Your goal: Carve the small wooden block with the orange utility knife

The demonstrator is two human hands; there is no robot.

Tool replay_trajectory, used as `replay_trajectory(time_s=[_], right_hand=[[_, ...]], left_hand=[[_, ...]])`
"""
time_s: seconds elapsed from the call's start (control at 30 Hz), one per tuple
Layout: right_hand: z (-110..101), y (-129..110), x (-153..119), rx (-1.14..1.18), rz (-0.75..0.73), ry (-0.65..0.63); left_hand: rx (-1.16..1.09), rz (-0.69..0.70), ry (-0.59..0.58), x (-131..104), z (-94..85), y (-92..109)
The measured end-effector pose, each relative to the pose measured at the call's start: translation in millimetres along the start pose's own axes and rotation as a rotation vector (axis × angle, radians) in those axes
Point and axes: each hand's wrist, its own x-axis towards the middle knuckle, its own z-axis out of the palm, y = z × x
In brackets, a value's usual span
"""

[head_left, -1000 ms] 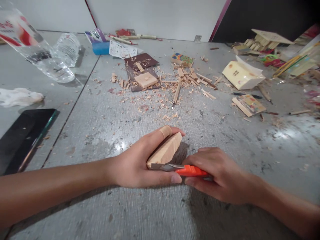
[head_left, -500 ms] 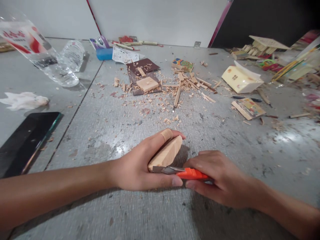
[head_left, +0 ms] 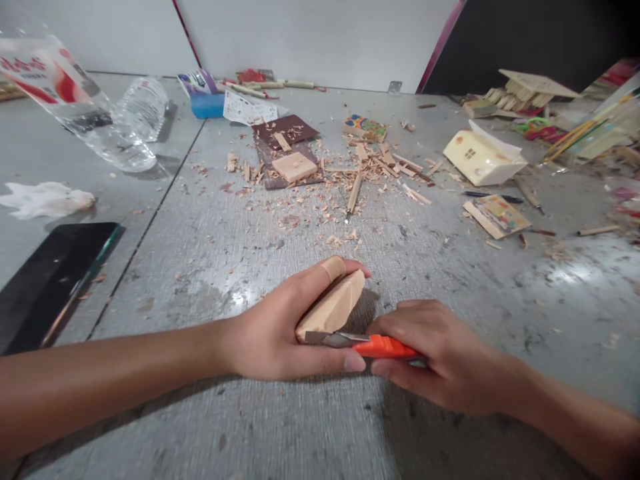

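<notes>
Grey tabletop (head_left: 280,433) bears shavings (head_left: 370,162) beyond wooden block (head_left: 333,307); phone (head_left: 55,283) left.

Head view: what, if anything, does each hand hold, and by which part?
Left hand: wooden block, by its left side. Right hand: knife, by its orange handle.

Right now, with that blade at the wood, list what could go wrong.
1. The knife's blade sits right beside the thumb of the left hand, so a slip might cut it.
2. Only the left hand's grip visibly steadies the wood; it could twist.
3. The loose carving tool points its tip toward the hands and might nick a reaching finger.
</notes>
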Motion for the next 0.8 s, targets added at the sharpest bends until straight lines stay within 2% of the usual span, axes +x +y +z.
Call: replay_trajectory(time_s=[0.8], right_hand=[[-1.5, -0.5, -1.7, -0.013, 0.046, -0.025]], left_hand=[[0.012, 0.01, 0.001, -1.7, 1.5, 0.0]])
